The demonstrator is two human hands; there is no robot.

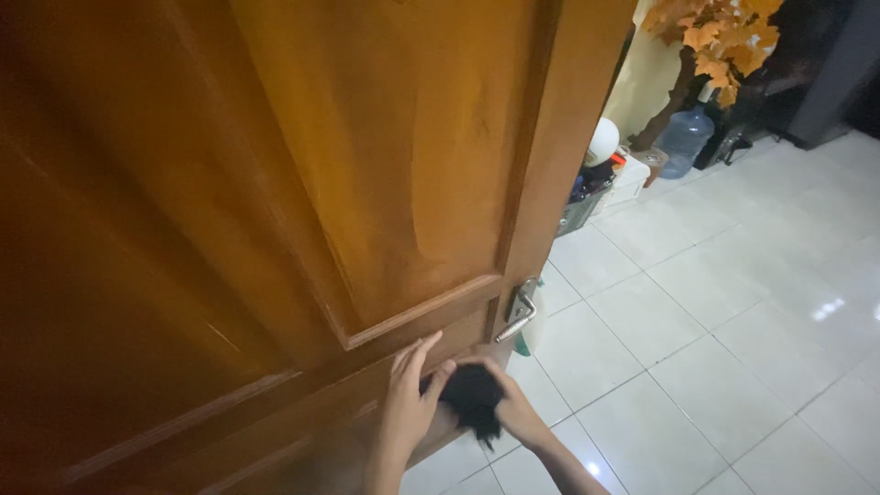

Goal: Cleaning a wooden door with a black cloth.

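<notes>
Nearest you, your left hand lies with fingers spread flat against the lower panel of the wooden door, seemingly to steady it, while your right hand is closed around a dark, fuzzy cloth-like wad held against the door just beside the left thumb; what the wad is cannot be told. Just above, a metal lever handle sits at the door's edge. Beyond lie the white tiled floor, a clear water jug and orange-leaved foliage by the far wall.
</notes>
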